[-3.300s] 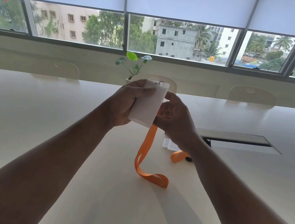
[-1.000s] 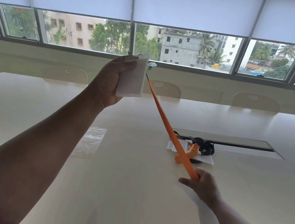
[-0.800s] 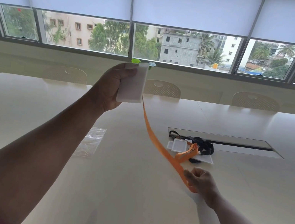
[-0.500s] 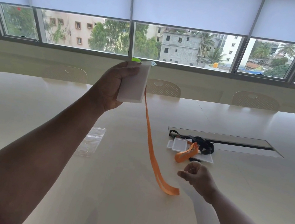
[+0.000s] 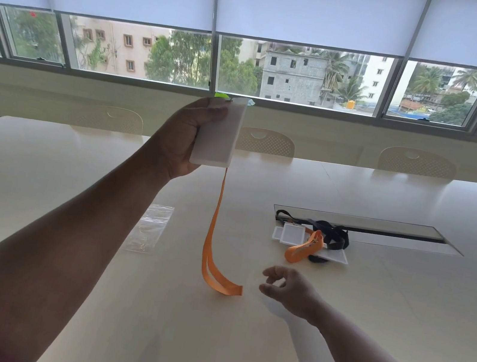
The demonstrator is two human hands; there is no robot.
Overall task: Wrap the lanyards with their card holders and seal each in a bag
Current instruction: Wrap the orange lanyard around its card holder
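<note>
Left hand [image 5: 186, 137]: raised above the table [image 5: 68, 247], fingers and thumb curled round a white card holder [image 5: 218, 131], held upright.

Orange lanyard [image 5: 211, 239]: hung from behind the card holder's lower edge as a doubled strap; its looped end lay on the table surface, just left of the right hand.

Right hand [image 5: 288, 288]: low over the table, fingers loosely bent, thumb and forefinger apart, gripping nothing; close to the lanyard's loop but not touching it.

Clear plastic bag [image 5: 149, 227]: flat on the table, left of the hanging lanyard, below the left forearm.

Spare stock: a second orange lanyard [image 5: 303, 250] and a black lanyard [image 5: 332, 234] lay tangled with several white card holders [image 5: 293, 234] further back on the table, beside the near edge of a long cable hatch [image 5: 395, 235] set into the tabletop.

Surroundings: pale perforated chairs [image 5: 264, 142] stood along the far side of the table; windows [image 5: 296, 73] behind them showed buildings and trees, with white roller blinds [image 5: 307, 6] half lowered.
</note>
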